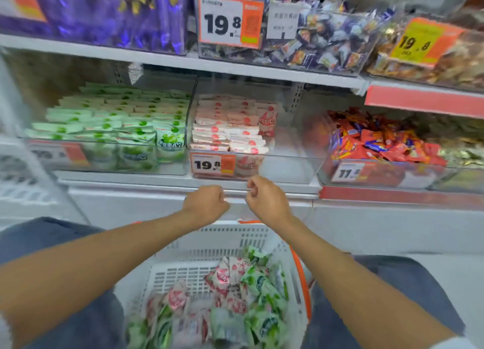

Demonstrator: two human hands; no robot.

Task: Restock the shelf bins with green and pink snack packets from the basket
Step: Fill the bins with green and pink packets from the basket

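A single wide-angle camera on the person's head looks forward and down, squarely facing the middle shelf (131, 182) from close enough that the left hand (207, 202) and right hand (267, 198) reach its front edge. The basket (199, 233) lies directly below at the bottom of the frame, the upper shelf's bins (301, 47) fill the top, and the straight shelf lines bow toward the borders.

The basket (262, 233) sits nearest the person and lowest, with loose packets (235, 296) heaped in it. Behind and above it runs a shelf (146, 182) carrying the left bin (104, 141), middle bin (288, 162) and right bin (387, 170) side by side. The left hand (207, 202) and right hand (264, 196) hang close together before the middle bin, above the basket. An upper shelf (157, 58) lies above the bins
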